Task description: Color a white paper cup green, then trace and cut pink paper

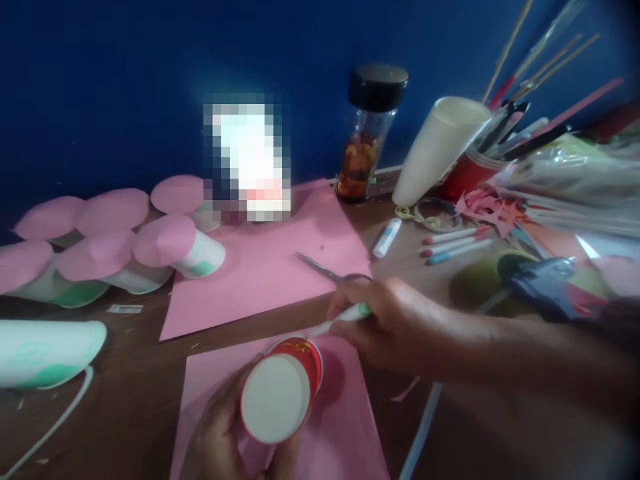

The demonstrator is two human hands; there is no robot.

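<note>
My left hand (pixel 220 427) is wrapped around a red paper cup (pixel 314 363) with gold marks, its white base turned up toward me. The cup's rim faces a pink sheet of paper (pixel 200 380). In my right hand (pixel 385 320) is a white pen (pixel 345 317) with a green end, its tip close to the cup's far rim. Just behind those fingers, a pair of scissors (pixel 325 268) lies on a second pink sheet (pixel 225 293); its handles are partly hidden by my hand.
Several white cups topped with pink paper discs (pixel 167 240) stand at the left, near a larger white and green object (pixel 50 353). Along the back are a blurred-out bright object (pixel 255 153), a jar of amber liquid (pixel 365 153), a white cup (pixel 440 147), pens (pixel 457 237) and a glue gun (pixel 545 287).
</note>
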